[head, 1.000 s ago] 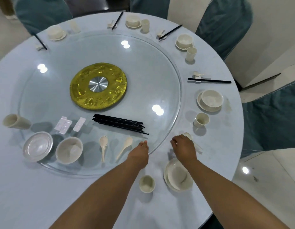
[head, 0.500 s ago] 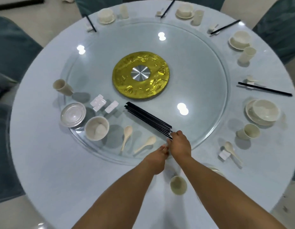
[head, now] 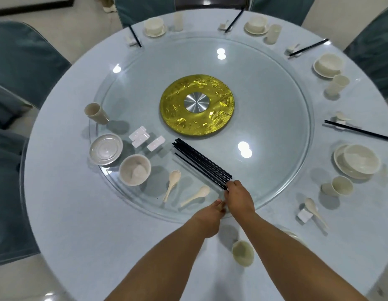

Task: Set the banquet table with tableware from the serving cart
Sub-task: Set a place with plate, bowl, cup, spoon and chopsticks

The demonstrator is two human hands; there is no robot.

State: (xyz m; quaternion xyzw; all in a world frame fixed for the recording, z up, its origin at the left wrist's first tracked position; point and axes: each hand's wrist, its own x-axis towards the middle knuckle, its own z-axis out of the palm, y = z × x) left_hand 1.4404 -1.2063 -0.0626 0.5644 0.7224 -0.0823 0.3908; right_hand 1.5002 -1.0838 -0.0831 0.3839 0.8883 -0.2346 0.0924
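The black chopsticks (head: 201, 164) lie bundled on the glass turntable (head: 275, 105), just near-side of its gold centre disc (head: 197, 105). My right hand (head: 239, 197) reaches forward, its grip pinching their near tips. My left hand (head: 207, 218) sits beside it at the turntable's rim, fingers loosely extended.

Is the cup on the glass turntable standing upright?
No, the cup lies tipped on its side at the left edge of the glass turntable.

open glass (head: 264, 118) right of the black chopsticks (head: 201, 162); spoons (head: 172, 184), bowl (head: 134, 172) crowding their left
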